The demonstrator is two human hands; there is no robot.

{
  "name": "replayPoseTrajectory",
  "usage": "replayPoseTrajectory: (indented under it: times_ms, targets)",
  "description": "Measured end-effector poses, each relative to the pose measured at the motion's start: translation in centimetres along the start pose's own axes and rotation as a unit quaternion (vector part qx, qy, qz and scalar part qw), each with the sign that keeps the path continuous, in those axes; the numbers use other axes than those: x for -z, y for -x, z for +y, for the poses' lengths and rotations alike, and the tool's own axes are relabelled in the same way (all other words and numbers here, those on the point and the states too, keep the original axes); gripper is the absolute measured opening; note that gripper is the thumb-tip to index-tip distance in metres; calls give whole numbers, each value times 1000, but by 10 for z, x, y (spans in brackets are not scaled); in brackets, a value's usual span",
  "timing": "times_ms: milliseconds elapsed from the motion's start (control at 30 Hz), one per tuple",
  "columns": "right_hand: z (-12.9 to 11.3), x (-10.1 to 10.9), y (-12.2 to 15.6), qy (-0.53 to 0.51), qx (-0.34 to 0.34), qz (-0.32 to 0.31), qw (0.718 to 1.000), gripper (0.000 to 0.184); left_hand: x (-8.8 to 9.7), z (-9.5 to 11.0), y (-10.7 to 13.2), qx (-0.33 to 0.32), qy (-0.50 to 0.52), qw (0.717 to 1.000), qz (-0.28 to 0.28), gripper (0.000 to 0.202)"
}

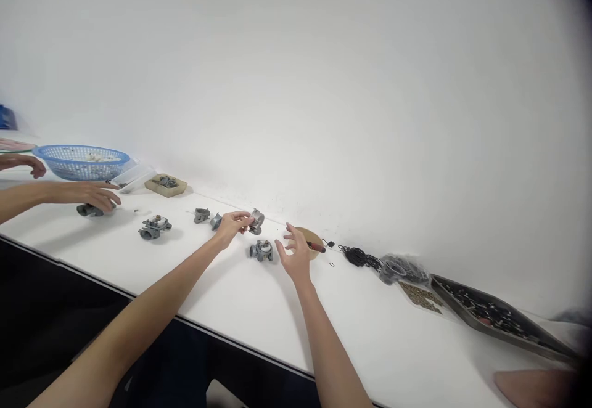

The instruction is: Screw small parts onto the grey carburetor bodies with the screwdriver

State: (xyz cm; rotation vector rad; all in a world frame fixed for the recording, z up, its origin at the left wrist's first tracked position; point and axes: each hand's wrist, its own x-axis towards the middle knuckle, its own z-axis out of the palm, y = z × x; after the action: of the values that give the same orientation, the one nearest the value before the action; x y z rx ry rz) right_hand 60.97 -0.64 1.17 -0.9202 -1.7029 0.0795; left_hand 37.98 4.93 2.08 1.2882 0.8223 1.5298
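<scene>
My left hand (232, 225) reaches far over the white table (240, 303) and pinches a grey metal carburetor part (256, 220) near the wall. My right hand (295, 254) hovers beside it with fingers spread and nothing in them. Just left of that hand lies another grey carburetor body (261, 250). Behind the right hand sits a small tan bowl (311, 239) with a red-handled tool (316, 246) across it. Two smaller grey pieces (208, 217) rest left of my left hand.
Another person's hands (95, 195) work at the far left over a grey part (90, 210), near a blue basket (82, 160), clear containers and a tan tray (166, 185). A further carburetor (154, 227) lies between us. Black O-rings (358, 256), bags and a dark tray (499, 315) of small parts line the right.
</scene>
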Motion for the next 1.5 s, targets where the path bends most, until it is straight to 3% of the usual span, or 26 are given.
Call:
replayPoseTrajectory:
  times_ms: [167, 267, 367, 633, 833, 967, 1067, 1167, 1233, 1333, 1500]
  targets:
    - [-29, -10, 2, -23, 53, -22, 998, 67, -25, 10, 21, 44, 109, 988, -101, 53]
    - [-32, -12, 3, -43, 54, -11, 998, 71, -29, 13, 28, 69, 122, 981, -135, 52]
    - [-27, -8, 3, -44, 75, -45, 995, 75, -28, 15, 30, 77, 129, 976, -160, 49]
    - [-24, -3, 3, -22, 96, -113, 989, 81, -27, 12, 30, 121, 107, 972, -173, 43]
    - [-20, 1, 1, -37, 86, -163, 982, 68, -27, 11, 32, 129, 108, 972, -167, 56]
    - [-16, -2, 1, -38, 68, -152, 985, 55, -26, 11, 29, 121, 46, 981, -145, 68]
    - [-14, -5, 0, -10, 36, -112, 993, 49, -22, 14, 25, 55, -67, 990, -108, 62]
    - [-10, -5, -2, 0, -45, -45, 998, 52, -14, 19, 22, -18, -225, 971, -84, 52]
    - [-7, -3, -3, 2, -113, -11, 994, 57, -8, 19, 22, -29, -294, 947, -126, 51]
    - [-7, 0, -4, 2, -181, 5, 984, 58, -2, 10, 25, 6, -332, 917, -222, 69]
    - [-14, -12, -1, 35, -196, -19, 980, 53, -7, -12, 30, -23, -342, 912, -224, 83]
